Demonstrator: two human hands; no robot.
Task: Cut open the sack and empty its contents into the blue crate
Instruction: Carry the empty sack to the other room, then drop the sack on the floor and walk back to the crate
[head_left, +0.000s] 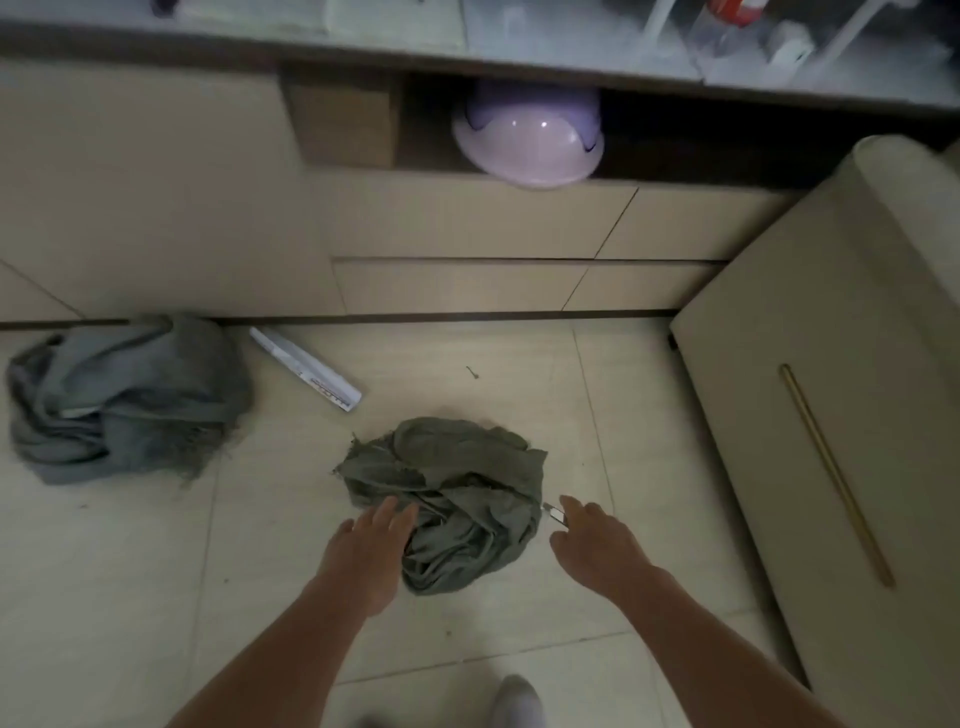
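Observation:
A crumpled grey-green cloth sack (457, 488) lies on the tiled floor in the middle of the view. My left hand (371, 545) rests flat on the sack's near left side, fingers spread and holding nothing. My right hand (592, 540) is just right of the sack, closed on a small metal cutter (555, 513) whose blade tip points at the sack's right edge. No blue crate is in view.
A second heap of grey cloth (124, 400) lies at the left by the cabinet base. A white rolled paper tube (306, 369) lies beside it. A purple basin (530, 137) sits in the cabinet opening. A beige sofa arm (831, 415) stands on the right. A foot (517, 701) shows at the bottom.

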